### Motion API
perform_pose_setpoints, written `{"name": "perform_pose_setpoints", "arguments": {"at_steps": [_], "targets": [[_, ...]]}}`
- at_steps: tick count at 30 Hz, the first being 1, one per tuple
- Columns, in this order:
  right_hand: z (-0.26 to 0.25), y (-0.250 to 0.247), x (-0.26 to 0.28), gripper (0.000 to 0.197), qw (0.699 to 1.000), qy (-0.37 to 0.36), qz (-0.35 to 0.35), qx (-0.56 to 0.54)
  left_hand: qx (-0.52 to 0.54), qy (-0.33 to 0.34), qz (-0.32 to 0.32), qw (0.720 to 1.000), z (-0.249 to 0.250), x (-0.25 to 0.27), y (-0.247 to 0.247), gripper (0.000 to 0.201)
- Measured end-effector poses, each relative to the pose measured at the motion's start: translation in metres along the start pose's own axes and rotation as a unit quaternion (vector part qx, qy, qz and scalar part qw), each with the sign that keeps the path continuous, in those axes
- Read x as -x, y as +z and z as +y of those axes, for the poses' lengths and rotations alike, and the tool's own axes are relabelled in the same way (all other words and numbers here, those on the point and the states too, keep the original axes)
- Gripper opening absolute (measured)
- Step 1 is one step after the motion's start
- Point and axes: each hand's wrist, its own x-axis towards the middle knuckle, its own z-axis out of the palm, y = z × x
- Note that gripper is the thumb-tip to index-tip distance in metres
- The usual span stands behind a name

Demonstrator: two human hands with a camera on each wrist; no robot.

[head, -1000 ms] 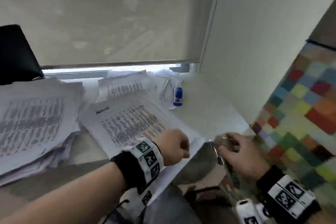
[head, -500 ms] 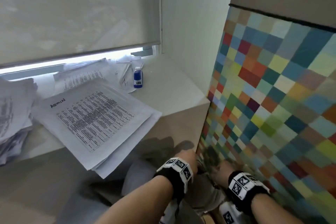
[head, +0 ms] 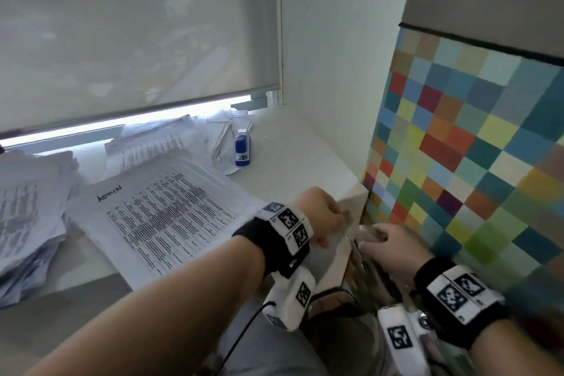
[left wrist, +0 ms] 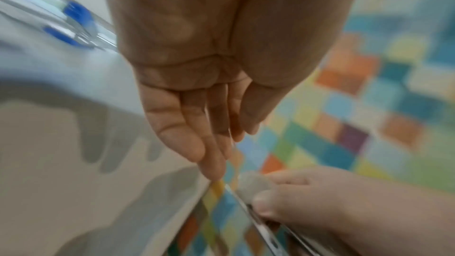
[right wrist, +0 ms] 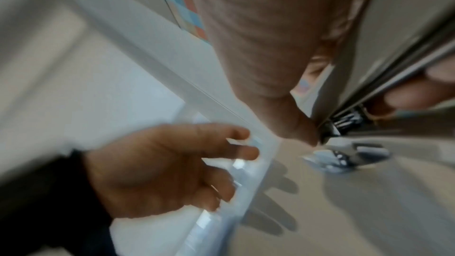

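At the right corner of the surface point(head: 305, 159), beside the wall of coloured squares point(head: 464, 143), both hands are low and close together. The right hand point(head: 389, 249) grips a shiny panel point(left wrist: 221, 221) by its thin metal edge, with the thumb on one face and the curled fingers on the other. The panel is held tilted just below the corner of the surface, between the two hands, and its face mirrors the coloured squares.

The left hand point(head: 317, 217) holds nothing. Its fingers point(left wrist: 172, 120) are straight and together, and they point down at the upper corner of the panel. The longest fingertip seems to touch that corner, but the picture is blurred there, so I cannot be sure.

On the surface, to the left of the hands, lies a pile of printed papers point(head: 164, 210). The top sheet has the word "ADMIN" written by hand. Behind the papers, near the window, stands a small blue object point(head: 242, 149). The blind point(head: 137, 40) is lowered almost to the surface. Each wrist wears a black band with white marker blocks point(head: 290, 226).
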Motion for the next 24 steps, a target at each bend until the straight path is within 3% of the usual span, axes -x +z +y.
{"name": "perform_pose_setpoints", "arguments": {"at_steps": [3,6,11,15,18,20,22,24], "targets": [[-0.047,-0.012,-0.01,0.027,0.994,-0.054,0.031,-0.087,0.096,-0.035,0.06,0.993,-0.012,0.007,-0.056,0.009],[-0.083,-0.002,-0.037,0.031,0.989,-0.075,0.067,-0.107,0.137,-0.087,0.12,0.979,-0.041,0.021,-0.109,0.012],[-0.12,0.03,-0.085,0.024,0.995,-0.067,0.036,0.06,0.146,-0.163,0.215,0.952,-0.113,0.056,-0.181,0.012],[-0.133,0.06,-0.13,0.029,0.988,-0.06,0.035,0.137,0.081,-0.221,0.278,0.931,-0.173,0.079,-0.218,0.023],[-0.157,0.069,-0.151,0.035,0.985,-0.074,0.045,0.152,-0.011,-0.264,0.261,0.929,-0.204,0.088,-0.236,0.05],[-0.18,0.072,-0.16,0.045,0.976,-0.086,0.095,0.174,-0.068,-0.291,0.229,0.926,-0.22,0.089,-0.241,0.071],[-0.209,0.079,-0.169,0.047,0.965,-0.134,0.136,0.182,-0.11,-0.308,0.198,0.924,-0.231,0.086,-0.245,0.087],[-0.237,0.092,-0.178,0.047,0.962,-0.182,0.122,0.16,-0.125,-0.318,0.17,0.924,-0.239,0.081,-0.248,0.097]]}}
